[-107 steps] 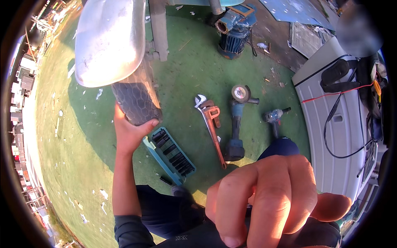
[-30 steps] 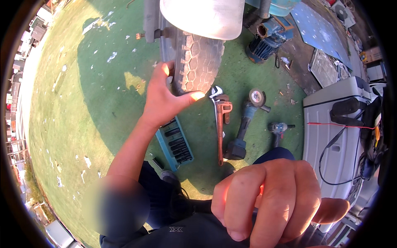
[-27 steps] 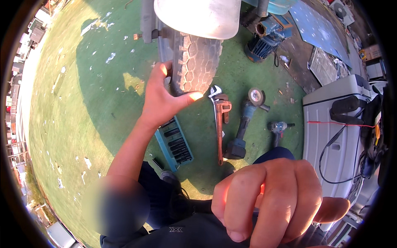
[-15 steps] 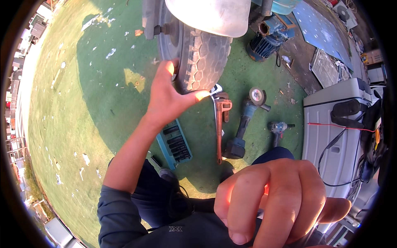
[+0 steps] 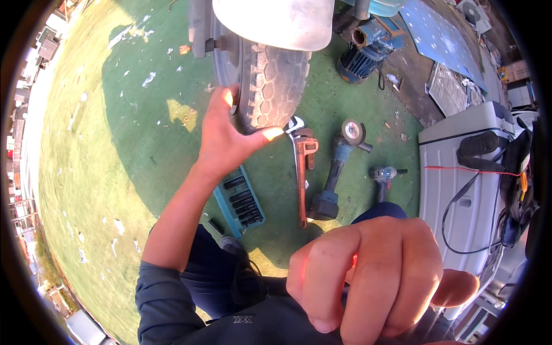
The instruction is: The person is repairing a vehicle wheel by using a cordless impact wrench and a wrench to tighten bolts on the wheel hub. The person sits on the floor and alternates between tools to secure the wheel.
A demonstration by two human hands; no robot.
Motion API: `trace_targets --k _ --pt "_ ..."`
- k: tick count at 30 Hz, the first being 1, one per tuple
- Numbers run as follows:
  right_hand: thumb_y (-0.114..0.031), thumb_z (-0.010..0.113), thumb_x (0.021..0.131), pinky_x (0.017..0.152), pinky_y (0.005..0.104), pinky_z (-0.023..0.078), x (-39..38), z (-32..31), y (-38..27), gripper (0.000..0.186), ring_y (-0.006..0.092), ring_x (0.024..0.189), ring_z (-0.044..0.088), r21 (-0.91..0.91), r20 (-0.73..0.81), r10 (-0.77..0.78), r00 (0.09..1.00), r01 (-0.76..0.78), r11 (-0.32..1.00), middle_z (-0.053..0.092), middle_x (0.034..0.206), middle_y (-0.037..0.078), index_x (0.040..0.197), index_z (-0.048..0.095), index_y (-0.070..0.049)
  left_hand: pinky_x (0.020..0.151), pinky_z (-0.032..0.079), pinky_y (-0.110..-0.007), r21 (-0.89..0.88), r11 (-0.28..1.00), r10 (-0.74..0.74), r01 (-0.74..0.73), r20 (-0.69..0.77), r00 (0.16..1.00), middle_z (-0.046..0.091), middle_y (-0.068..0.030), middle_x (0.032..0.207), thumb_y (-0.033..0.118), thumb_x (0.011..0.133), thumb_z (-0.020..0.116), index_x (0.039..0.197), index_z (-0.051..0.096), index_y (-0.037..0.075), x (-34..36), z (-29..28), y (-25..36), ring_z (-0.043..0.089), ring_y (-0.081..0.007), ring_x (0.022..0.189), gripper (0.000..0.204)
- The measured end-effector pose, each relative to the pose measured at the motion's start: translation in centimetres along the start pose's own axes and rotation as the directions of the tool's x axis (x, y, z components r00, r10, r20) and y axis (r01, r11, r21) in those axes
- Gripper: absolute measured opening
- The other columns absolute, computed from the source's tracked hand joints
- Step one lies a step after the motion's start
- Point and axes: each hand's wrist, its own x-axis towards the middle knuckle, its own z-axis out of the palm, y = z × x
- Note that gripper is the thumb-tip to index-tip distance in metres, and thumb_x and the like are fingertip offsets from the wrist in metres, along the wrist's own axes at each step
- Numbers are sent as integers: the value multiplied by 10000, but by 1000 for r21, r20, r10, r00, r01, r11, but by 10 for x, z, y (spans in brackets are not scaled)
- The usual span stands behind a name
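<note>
Clasping one tyre point(image 5: 276, 92) beneath one mudguard point(image 5: 273, 23) is the left hand point(image 5: 225, 138); the right hand point(image 5: 368, 276) is curled, its grip hard to tell. One angle grinder point(image 5: 334, 164), one pipe wrench point(image 5: 302, 184) and one socket set point(image 5: 241, 200) lie on green ground point(image 5: 144, 167) outdoors.

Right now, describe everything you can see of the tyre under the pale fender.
The tyre looks like dusty, dark grey-brown rubber, with raised, roughly hexagonal tread blocks. It stands on edge, mounted on a grey wheel that shows on its left. The pale, metal-looking fender hides its upper part. The person's left hand clasps its near end, thumb across the tread, fingers at the left side. Whether it touches the ground cannot be told.
</note>
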Motion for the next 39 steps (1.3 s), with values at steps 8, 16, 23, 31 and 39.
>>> trace_targets --k 8,16,23,31,39 --pt "-149 671 786 602 354 502 -2 7 12 130 223 765 611 -770 403 121 907 265 580 611 775 47 854 663 -39 964 480 -368 -83 996 -21 28 76 997 650 -117 1138 265 652 927 1195 597 -13 -1 0 -8 617 -230 1076 694" --pt "-137 667 843 615 350 512 -14 18 6 145 242 727 624 -776 333 177 926 163 609 627 780 80 920 656 -15 966 482 -334 -61 997 60 -50 183 981 704 -103 1129 226 715 904 1189 639 -15 4 -6 -21 642 -187 1075 593" --pt "-128 664 894 627 347 521 -21 17 -22 159 259 694 635 -694 202 285 937 -69 717 641 784 108 979 649 7 943 496 -315 -215 977 48 -13 157 986 718 -77 1074 156 804 858 1138 646 -10 1 -2 1 651 -161 1041 429" --pt "-187 678 899 834 475 563 -213 -154 108 390 387 1009 700 -392 -896 368 250 -834 -389 671 1054 275 1158 518 56 962 489 -333 -131 978 -121 160 266 956 712 -108 1130 244 756 875 1206 633 -13 12 -8 25 647 -185 1081 572" --pt "-118 634 923 878 441 580 -271 -175 163 300 367 1078 701 -60 -945 288 -157 -782 -621 690 1135 256 1176 540 13 1035 446 -398 251 934 -320 256 263 910 603 -199 1328 287 801 866 1374 548 -36 -30 -52 56 576 -283 1227 730"
